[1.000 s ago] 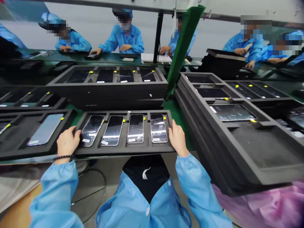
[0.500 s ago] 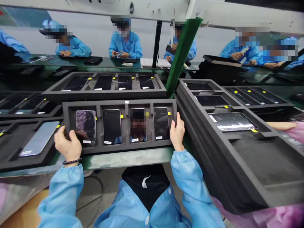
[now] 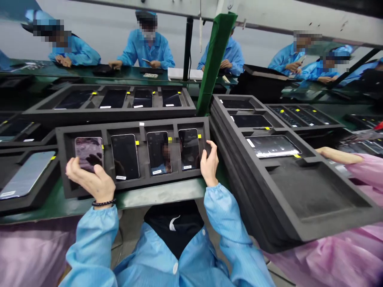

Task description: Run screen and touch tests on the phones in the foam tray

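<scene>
A dark grey foam tray [image 3: 103,159] lies before me, with a smartphone in each of its compartments. My left hand [image 3: 91,179] reaches over the tray's lower left part, fingers apart, above the lower end of the leftmost smartphone [image 3: 89,148]. Whether the fingertips touch that phone I cannot tell; its lower end is hidden. At the tray's right end, my right hand [image 3: 210,164] has its thumb and fingers curled about the edge. The second smartphone [image 3: 125,155], the third smartphone [image 3: 158,153] and the rightmost smartphone [image 3: 189,149] carry yellow tabs and white labels.
Behind stands another phone tray [image 3: 110,112]. On the left is a tray [image 3: 44,183] with one light-screened phone; on the right, a tall tray stack [image 3: 239,179]. A green post [image 3: 214,59] rises behind. A co-worker's pink sleeve [image 3: 368,167] is at right, and several people sit opposite.
My left hand has moved from the tray's left edge inward over the leftmost phone. My right hand stays at the right end. The view has shifted somewhat, and the tray appears farther left.
</scene>
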`<action>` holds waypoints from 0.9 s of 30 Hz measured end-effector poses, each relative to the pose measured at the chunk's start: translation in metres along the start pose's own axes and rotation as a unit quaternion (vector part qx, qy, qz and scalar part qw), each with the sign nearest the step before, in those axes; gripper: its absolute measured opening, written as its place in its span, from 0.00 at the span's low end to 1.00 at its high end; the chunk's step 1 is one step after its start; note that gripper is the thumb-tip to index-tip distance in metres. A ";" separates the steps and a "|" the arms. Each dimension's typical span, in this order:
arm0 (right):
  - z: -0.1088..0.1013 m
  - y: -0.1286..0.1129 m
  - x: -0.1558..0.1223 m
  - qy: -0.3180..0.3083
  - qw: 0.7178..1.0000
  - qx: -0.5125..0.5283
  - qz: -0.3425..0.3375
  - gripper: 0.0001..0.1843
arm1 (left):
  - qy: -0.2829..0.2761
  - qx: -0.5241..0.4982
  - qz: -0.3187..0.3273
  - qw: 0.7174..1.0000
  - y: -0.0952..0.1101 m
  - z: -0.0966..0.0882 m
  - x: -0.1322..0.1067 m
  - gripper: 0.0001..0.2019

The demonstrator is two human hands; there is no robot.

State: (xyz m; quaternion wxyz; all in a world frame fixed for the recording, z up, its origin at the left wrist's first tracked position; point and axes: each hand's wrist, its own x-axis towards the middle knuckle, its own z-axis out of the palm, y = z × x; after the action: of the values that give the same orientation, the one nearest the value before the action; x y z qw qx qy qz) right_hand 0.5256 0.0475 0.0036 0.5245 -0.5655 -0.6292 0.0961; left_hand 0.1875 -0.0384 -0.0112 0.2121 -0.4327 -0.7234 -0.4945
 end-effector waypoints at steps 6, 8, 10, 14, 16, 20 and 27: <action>0.007 0.015 0.003 0.029 0.998 0.055 0.003 0.17 | 0.062 -0.025 0.006 0.998 -0.023 0.010 0.005 0.24; 0.008 0.017 0.004 0.032 0.997 0.067 0.006 0.23 | 0.068 -0.029 0.008 0.997 -0.023 0.009 0.005 0.23; 0.007 0.017 0.005 0.033 0.997 0.070 -0.002 0.25 | 0.061 -0.036 0.019 0.997 -0.015 0.007 0.005 0.23; 0.005 0.013 0.004 0.033 0.997 0.057 -0.032 0.20 | -0.012 -0.059 0.082 0.995 0.028 0.016 0.006 0.28; 0.005 0.012 0.003 0.032 0.998 0.040 -0.042 0.19 | -0.102 -0.081 0.152 0.980 0.059 0.028 0.009 0.33; 0.008 0.014 -0.003 0.026 0.997 -0.019 -0.071 0.19 | -0.237 -0.085 0.272 0.929 0.114 0.060 0.017 0.48; 0.007 0.022 -0.007 0.009 0.994 -0.038 -0.100 0.26 | -0.269 -0.052 0.262 0.925 0.136 0.074 0.017 0.49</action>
State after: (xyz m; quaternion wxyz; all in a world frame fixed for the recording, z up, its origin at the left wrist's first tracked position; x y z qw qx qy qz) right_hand 0.5324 0.0523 -0.0191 0.5157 -0.5200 -0.6808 0.0141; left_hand 0.3012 0.0540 0.0428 0.1090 -0.7339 -0.5874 -0.3232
